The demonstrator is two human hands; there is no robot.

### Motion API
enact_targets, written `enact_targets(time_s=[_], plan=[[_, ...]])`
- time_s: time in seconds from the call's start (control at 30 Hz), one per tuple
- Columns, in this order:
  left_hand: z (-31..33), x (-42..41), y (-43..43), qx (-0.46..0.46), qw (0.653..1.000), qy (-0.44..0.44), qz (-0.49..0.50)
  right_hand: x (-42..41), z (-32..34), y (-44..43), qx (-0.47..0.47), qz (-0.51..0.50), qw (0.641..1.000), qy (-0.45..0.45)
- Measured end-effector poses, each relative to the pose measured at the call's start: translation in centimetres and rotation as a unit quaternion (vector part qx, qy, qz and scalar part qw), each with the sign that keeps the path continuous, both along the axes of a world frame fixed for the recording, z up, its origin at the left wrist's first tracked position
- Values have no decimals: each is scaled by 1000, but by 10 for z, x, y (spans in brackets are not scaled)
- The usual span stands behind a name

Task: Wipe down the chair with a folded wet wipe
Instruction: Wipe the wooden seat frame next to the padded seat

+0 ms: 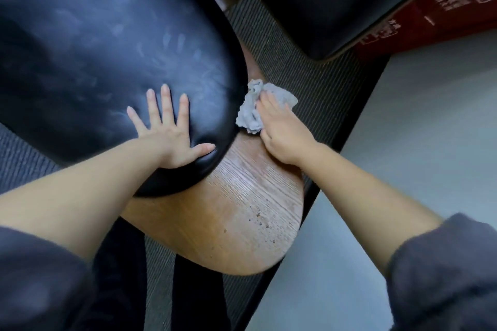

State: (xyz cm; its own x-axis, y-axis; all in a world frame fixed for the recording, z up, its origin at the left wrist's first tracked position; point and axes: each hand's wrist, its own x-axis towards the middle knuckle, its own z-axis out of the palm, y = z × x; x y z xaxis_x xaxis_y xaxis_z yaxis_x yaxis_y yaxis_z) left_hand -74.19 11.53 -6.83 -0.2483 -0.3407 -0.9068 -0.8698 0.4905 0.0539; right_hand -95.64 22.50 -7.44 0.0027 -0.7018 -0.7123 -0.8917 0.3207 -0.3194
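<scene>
At the bottom corners of the frame, two dark sleeves (35, 285) are seen pushed up the forearms. At lower centre the chair (188, 236) is shown by its wood shell (242, 191), on which droplets (262, 219) are beaded and a wet sheen is left.

Just above, the left hand (172, 140) is laid flat on the black cushion (94, 48), fingers spread and straight, nothing grasped. To its right, the wipe (248, 115) is clutched in the curled fingers of the right hand (282, 134) and is pressed where the cushion edge meets the wood. The wipe is bunched rather than neatly folded.

The wipe is judged to be light, limp and damp. It is best taken as a wad under the fingertips, with the palm behind it, so that it is not dragged loose. The cushion looks smooth and yielding, and smears are visible across it, so much is judged left to be wiped.

Farther up, striped carpet (295, 62) is seen, then a second dark seat (322, 8) and a red box (443, 8) at upper right.
</scene>
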Motion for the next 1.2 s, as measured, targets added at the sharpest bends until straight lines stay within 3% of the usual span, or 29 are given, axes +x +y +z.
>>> enact_targets(time_s=[0.13, 0.4, 0.63, 0.87, 1.07, 1.2], plan=[[6, -5, -4, 21, 999, -24, 4, 1, 47, 55, 22, 54, 998, -16], [4, -2, -1, 15, 1000, -21, 7, 7, -13, -13, 23, 12, 999, 39], [13, -6, -2, 9, 1000, -22, 3, 25, 83, 97, 26, 119, 993, -6], [11, 2, 3, -24, 1000, 19, -1, 31, 12, 19, 33, 57, 994, 84], [14, 4, 3, -36, 998, 41, -1, 59, 81, 92, -9, 93, 995, 24], [12, 5, 2, -34, 999, 42, 4, 47, 51, 60, 38, 74, 994, 66]])
